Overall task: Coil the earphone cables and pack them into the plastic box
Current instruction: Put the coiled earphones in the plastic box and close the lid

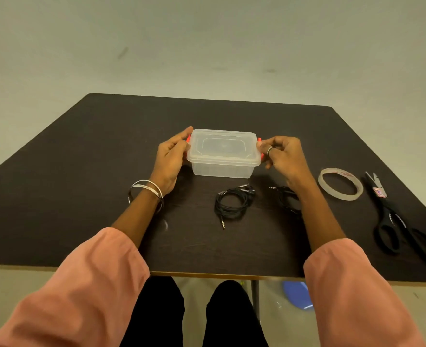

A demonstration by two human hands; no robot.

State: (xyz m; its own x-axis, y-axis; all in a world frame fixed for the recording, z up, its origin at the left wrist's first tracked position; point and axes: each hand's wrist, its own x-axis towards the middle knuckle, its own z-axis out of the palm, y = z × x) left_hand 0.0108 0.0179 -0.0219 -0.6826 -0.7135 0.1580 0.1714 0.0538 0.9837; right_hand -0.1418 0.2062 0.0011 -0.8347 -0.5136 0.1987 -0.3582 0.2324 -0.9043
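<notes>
— Sleeves (86, 284) nearest. Hands?
— Left hand (170, 159) and right hand (283, 156) each grasp a red clip at the ends of the lidded box (223, 152).
— Earphones?
— One coil (232, 202) on the table (81, 159) before the box; another (285, 196) under the right wrist. Tape (340, 184), scissors (394, 221) right.

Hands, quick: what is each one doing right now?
Left hand: fingers on the red clip at the left end of the plastic box.
Right hand: fingers pinch the red clip at the box's right end.
</notes>
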